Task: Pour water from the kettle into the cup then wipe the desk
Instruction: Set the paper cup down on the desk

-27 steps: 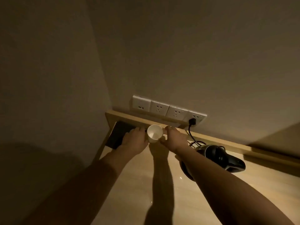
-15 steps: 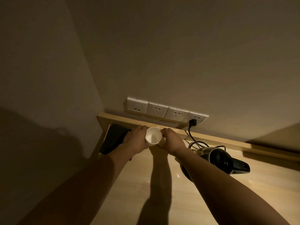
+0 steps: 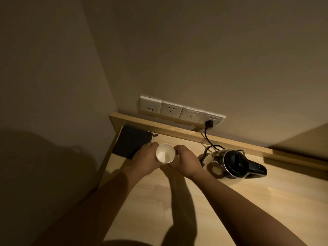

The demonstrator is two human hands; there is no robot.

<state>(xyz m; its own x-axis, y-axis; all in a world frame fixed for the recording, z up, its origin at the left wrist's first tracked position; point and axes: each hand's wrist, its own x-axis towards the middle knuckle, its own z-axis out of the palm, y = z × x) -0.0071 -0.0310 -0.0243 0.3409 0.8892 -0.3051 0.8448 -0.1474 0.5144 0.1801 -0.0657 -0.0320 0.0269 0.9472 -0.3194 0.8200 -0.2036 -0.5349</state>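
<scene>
Both the left hand (image 3: 144, 159) and right hand (image 3: 186, 161) are closed around the white cup (image 3: 165, 153), tilted above the surface (image 3: 248, 206) left of the kettle (image 3: 232, 164); squeezing could crumple it.

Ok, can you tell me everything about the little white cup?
The cup is small, white and round, probably paper. It looks empty inside and tips its open mouth toward the camera. The left hand and the right hand hold its sides, above the wooden desk, left of the kettle.
</scene>
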